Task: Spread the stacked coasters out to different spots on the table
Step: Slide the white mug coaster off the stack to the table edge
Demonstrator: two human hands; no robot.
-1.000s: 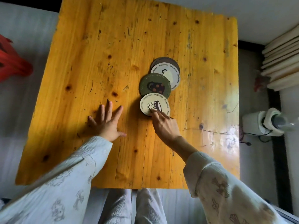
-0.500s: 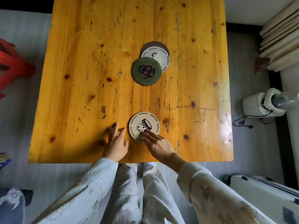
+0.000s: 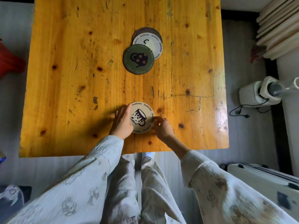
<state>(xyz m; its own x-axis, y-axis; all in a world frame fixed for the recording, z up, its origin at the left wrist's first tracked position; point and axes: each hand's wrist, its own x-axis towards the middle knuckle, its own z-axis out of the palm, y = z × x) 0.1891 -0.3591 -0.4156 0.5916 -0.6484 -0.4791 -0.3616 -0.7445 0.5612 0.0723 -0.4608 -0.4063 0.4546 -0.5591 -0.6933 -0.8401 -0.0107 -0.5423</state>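
Tabletop (image 3: pixel 64 78), varnished pine, likely slick. Three overlapped coasters (image 3: pixel 138 58) at 12 o'clock. Cream coaster (image 3: pixel 142 117) at 6 o'clock, near edge: thin, stiff, light; slide flat or pinch rim. Left hand (image 3: pixel 122 121) flat-fingered against its 9 o'clock rim; right hand (image 3: pixel 162 127) fingers pinching the 3 o'clock rim.

Mug coaster (image 3: pixel 142 117) lies flat on desk (image 3: pixel 64 94) near its front edge, w/ left hand (image 3: pixel 121 122) touching its left side & right hand (image 3: pixel 162 127) at its right rim. Well behind it, 3 overlapped coasters: spotted-pot coaster (image 3: pixel 138 59) on top & frontmost, lettered coaster (image 3: pixel 149 43) partly under it to the right-rear, bottom coaster (image 3: pixel 146 29) rearmost.
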